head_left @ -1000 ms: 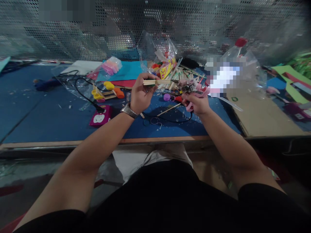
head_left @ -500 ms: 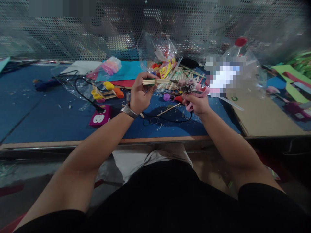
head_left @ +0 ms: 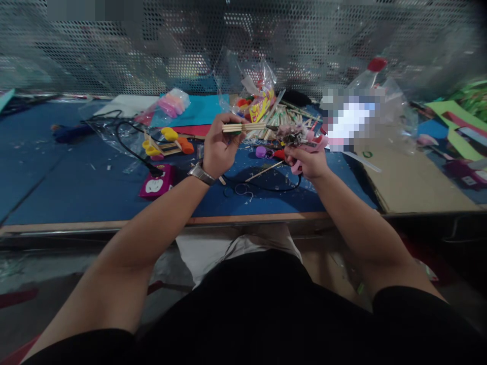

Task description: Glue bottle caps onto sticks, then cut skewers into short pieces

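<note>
My left hand, with a metal watch on its wrist, is closed around a small bundle of thin wooden sticks held level above the table. In my right hand is a pink hot glue gun, its front covered in grey-white gunk. The glue gun's dark nozzle points left and meets, or nearly meets, the right ends of the sticks; exact contact is too small to tell. A black cord runs from below the gun across the blue table.
Behind my hands lie a pile of loose sticks and a clear bag with a yellow packet. A purple power box and a small stick piece with yellow and orange caps are left. Cardboard lies right, near a red-capped bottle.
Almost nothing differs. Both hands keep their places, with the sticks and the glue gun held as before; the view has shifted very slightly.
</note>
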Available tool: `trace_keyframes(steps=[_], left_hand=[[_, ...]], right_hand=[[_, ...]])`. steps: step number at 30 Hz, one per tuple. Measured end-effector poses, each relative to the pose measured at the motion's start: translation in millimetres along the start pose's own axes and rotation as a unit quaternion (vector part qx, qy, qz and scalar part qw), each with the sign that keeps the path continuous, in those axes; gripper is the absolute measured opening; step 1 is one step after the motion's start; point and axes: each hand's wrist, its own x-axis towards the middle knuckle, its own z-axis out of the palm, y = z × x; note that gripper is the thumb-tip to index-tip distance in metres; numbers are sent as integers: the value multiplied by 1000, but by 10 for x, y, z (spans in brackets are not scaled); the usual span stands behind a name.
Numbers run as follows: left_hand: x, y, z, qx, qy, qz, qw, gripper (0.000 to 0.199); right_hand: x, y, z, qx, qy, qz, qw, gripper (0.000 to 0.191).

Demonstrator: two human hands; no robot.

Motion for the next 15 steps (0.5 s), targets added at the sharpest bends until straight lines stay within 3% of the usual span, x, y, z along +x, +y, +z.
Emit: trace_keyframes(steps=[15], left_hand=[[12, 69, 28, 14, 18, -12, 1000, 33]], right_hand=[[12, 40, -28, -26, -5, -5, 1000, 58]])
